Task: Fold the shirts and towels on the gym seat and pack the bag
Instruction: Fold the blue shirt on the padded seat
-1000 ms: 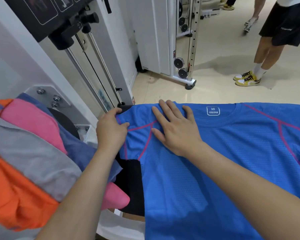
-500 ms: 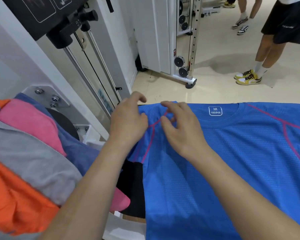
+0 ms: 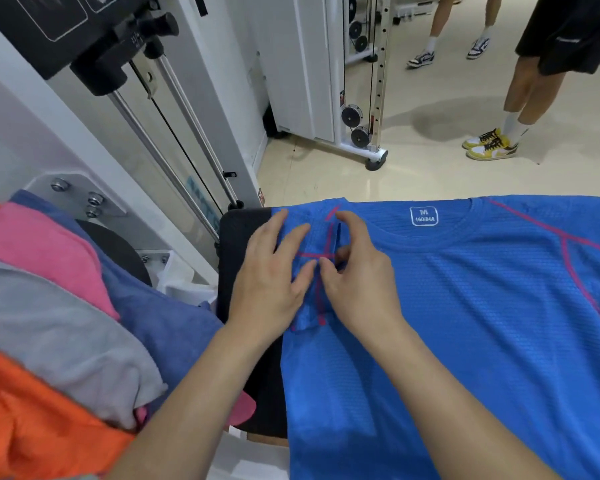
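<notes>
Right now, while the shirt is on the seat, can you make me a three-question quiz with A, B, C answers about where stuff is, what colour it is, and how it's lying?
1. Where is the pile of clothes?
A. Left of the blue shirt
B. On the floor
C. On top of the blue shirt

2. What colour are the shirt's seams?
A. Green
B. Pink
C. White

3. How is the blue shirt lying?
A. Rolled into a ball
B. Hanging from a hook
C. Spread out on the seat

Answers:
1 A, the pile sits at the left, beside the shirt.
2 B, pink lines run across the blue cloth.
3 C, its body lies open across the black seat.
</notes>
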